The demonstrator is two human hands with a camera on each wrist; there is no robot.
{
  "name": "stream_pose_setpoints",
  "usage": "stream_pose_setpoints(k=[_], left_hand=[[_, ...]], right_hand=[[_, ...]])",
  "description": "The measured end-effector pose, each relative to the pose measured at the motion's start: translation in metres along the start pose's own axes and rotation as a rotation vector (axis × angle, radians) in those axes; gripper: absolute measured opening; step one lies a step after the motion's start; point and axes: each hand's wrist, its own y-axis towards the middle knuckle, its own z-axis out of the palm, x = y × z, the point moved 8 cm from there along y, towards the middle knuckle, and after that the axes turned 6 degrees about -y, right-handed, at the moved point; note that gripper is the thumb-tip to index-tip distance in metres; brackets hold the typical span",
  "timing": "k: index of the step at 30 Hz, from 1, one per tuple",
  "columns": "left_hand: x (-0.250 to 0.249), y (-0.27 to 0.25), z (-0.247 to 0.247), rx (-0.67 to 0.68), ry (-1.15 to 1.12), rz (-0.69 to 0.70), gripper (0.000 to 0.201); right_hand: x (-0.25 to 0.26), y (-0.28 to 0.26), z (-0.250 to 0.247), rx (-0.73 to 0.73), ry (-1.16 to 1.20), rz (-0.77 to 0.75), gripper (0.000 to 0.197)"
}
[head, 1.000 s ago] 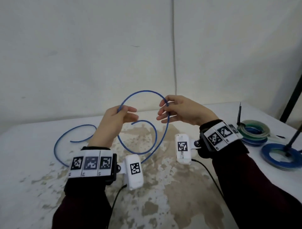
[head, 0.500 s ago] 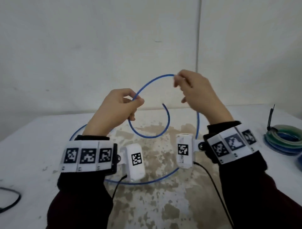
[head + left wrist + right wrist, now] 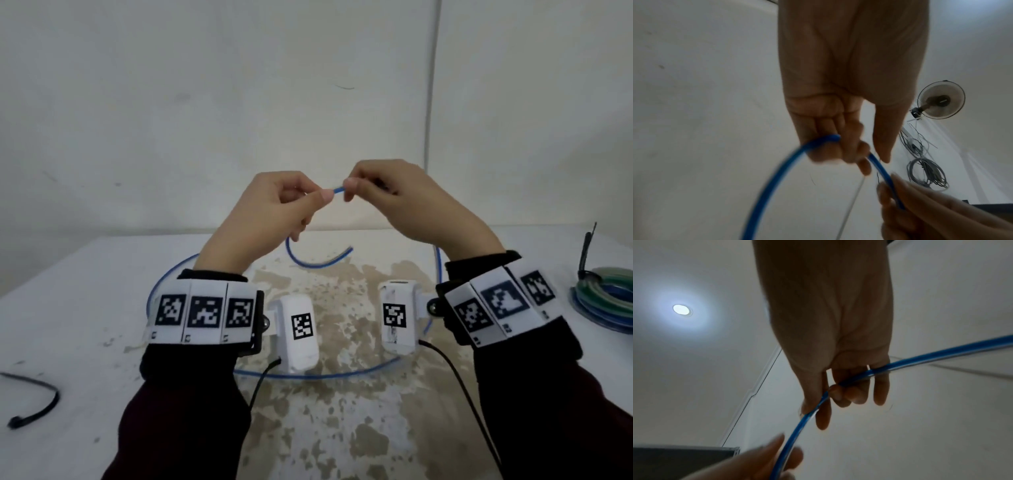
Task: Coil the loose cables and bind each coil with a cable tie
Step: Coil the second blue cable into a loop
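Layout relative to the table (image 3: 85, 308). Above its middle: left hand (image 3: 270, 212) and right hand (image 3: 394, 202), close together, both pinching the cable (image 3: 337, 190), whose loop hangs to the tabletop. Left near edge: cable tie (image 3: 37, 407). Right edge: bound coils (image 3: 603, 305).

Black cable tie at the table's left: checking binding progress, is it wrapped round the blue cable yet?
No, the black cable tie lies apart from the blue cable.
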Motion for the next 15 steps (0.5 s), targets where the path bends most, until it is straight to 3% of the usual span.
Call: stream_pose_setpoints(k=[7, 9, 13, 15], left_hand=[[0.005, -0.013, 0.008, 0.228, -0.072, -0.041, 0.016], [0.001, -0.012, 0.005, 0.185, -0.1, -0.005, 0.02], [-0.007, -0.005, 0.001, 0.075, -0.043, 0.064, 0.023], [-0.013, -0.004, 0.003, 0.046, -0.007, 0.095, 0.022]], right_hand=[[-0.045, -0.01, -0.044, -0.335, 0.16, 0.225, 0.032], [-0.056, -0.012, -0.041, -0.256, 0.139, 0.285, 0.029], [-0.053, -0.017, -0.018, 0.086, 0.077, 0.271, 0.014], [-0.044, -0.018, -0.009, 0.161, 0.03, 0.248, 0.021]])
